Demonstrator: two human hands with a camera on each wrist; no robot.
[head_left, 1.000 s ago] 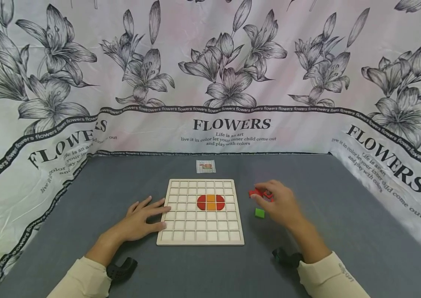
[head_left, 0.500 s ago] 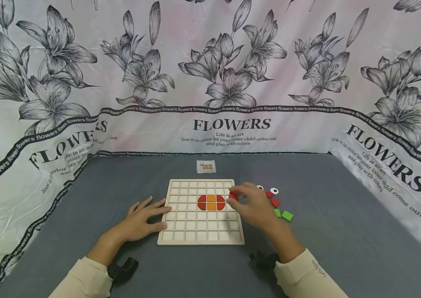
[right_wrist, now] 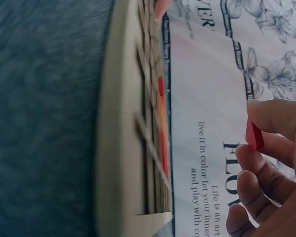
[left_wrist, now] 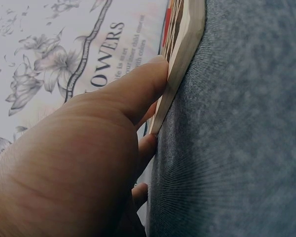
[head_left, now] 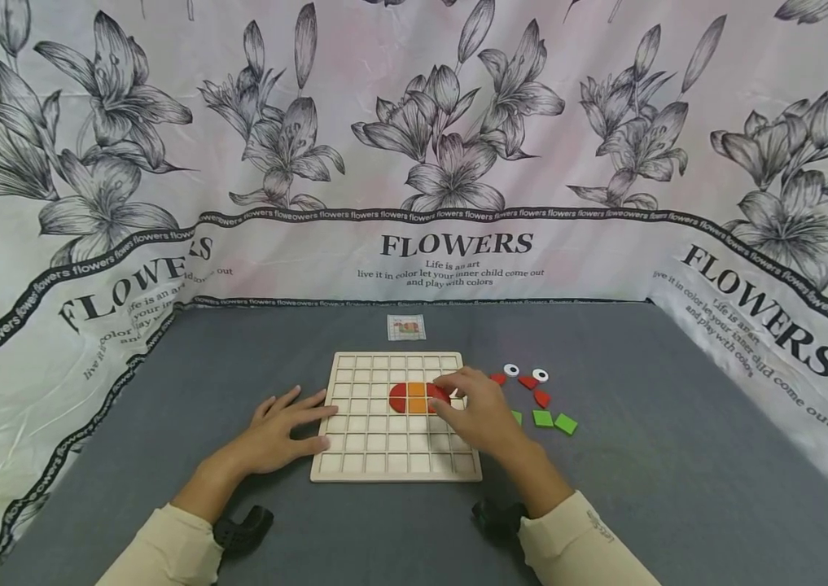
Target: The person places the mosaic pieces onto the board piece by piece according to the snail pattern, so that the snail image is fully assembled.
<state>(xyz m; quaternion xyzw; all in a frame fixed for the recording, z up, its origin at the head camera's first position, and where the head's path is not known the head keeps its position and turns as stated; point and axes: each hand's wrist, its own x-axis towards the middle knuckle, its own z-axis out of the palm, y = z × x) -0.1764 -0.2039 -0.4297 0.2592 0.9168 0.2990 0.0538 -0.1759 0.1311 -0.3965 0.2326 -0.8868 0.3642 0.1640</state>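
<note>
A pale wooden grid board (head_left: 355, 464) lies on the grey cloth, with orange tiles (head_left: 417, 399) and rounded red pieces (head_left: 397, 399) set in its cells. My left hand (head_left: 278, 431) rests against the board's left edge, fingers stretched out; in the left wrist view the thumb (left_wrist: 143, 84) touches the board's side. Over the right part of the board, my right hand (head_left: 483, 411) pinches a small red piece (right_wrist: 255, 136) between thumb and fingers. In the right wrist view that piece is above the board, apart from it. The fingers partly cover the red end of the row.
Right of the board lie green square tiles (head_left: 543, 418), loose red pieces (head_left: 542, 399) and two white eye discs (head_left: 540, 375). A small picture card (head_left: 406, 327) lies behind the board. A flower-printed curtain (head_left: 457, 179) closes off the back.
My right hand has moved left from the loose pieces to over the board, carrying a red piece. The eye discs and green tiles have come into sight. My left hand has stayed put.
</note>
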